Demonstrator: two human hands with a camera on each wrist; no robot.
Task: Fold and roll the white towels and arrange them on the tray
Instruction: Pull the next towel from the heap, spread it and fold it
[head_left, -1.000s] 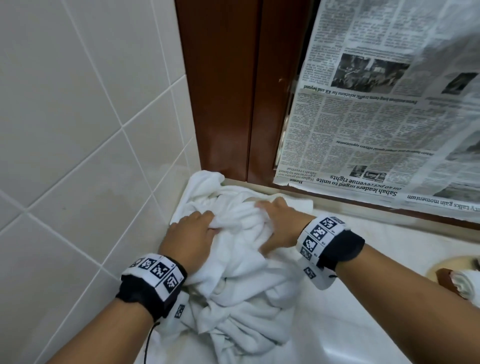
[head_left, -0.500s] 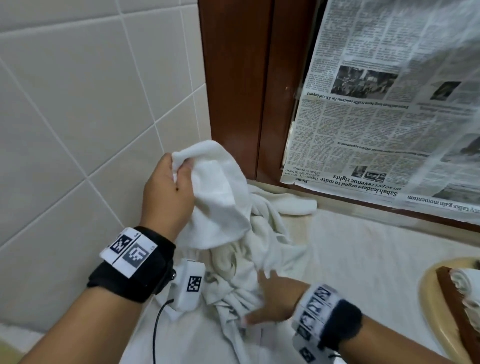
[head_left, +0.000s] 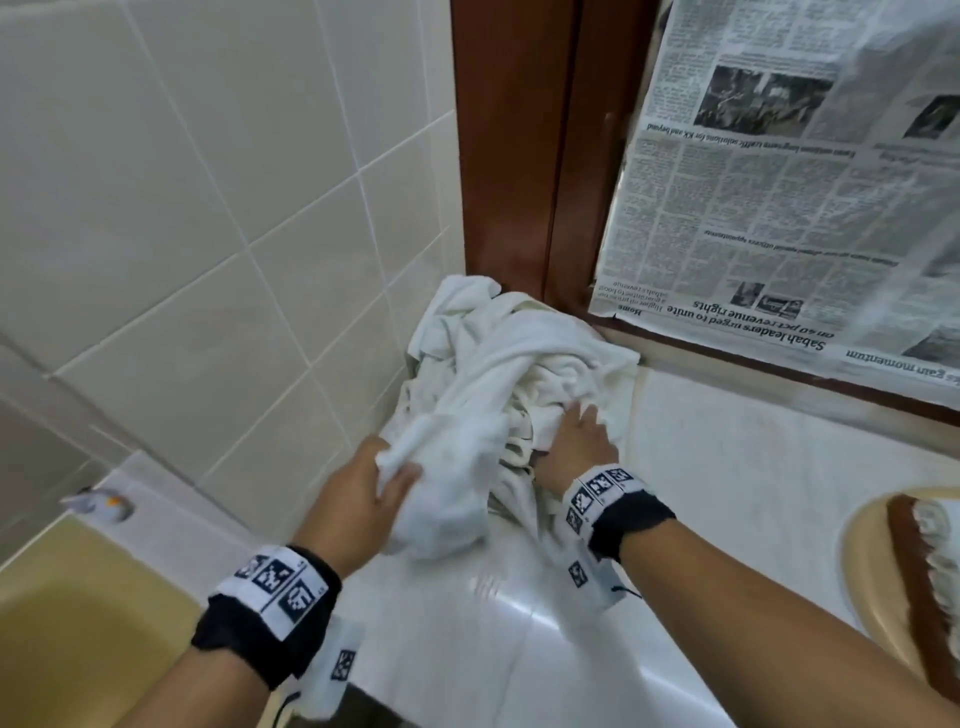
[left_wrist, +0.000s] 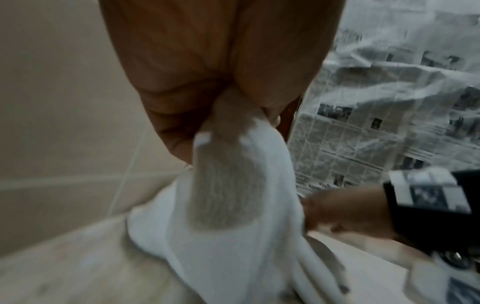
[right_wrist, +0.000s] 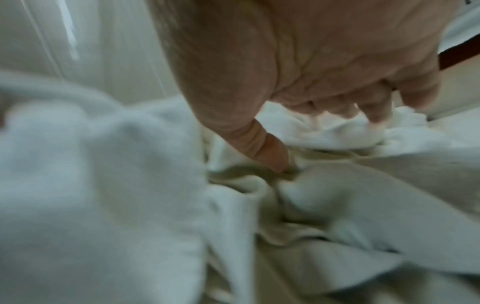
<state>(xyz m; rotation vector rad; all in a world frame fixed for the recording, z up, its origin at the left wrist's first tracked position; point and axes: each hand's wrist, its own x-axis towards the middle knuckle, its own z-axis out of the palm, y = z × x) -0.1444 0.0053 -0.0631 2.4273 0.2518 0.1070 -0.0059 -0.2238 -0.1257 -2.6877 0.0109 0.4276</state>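
- The left hand (head_left: 363, 493) pinched one white towel (head_left: 447, 467) by its end, between thumb and fingers (left_wrist: 182, 115), and the towel hung down onto the counter (head_left: 519, 649).
- The right hand (head_left: 576, 441) lay on the pile (head_left: 519, 358) of crumpled towels, its fingers (right_wrist: 374, 107) dug into the cloth, gripping a fold.
- The pile sat in the corner, against the tiled wall (head_left: 208, 234) and the wooden frame (head_left: 519, 156).
- The tray (head_left: 872, 571) stood well apart at the right edge, with a rolled towel (head_left: 935, 545) on it.
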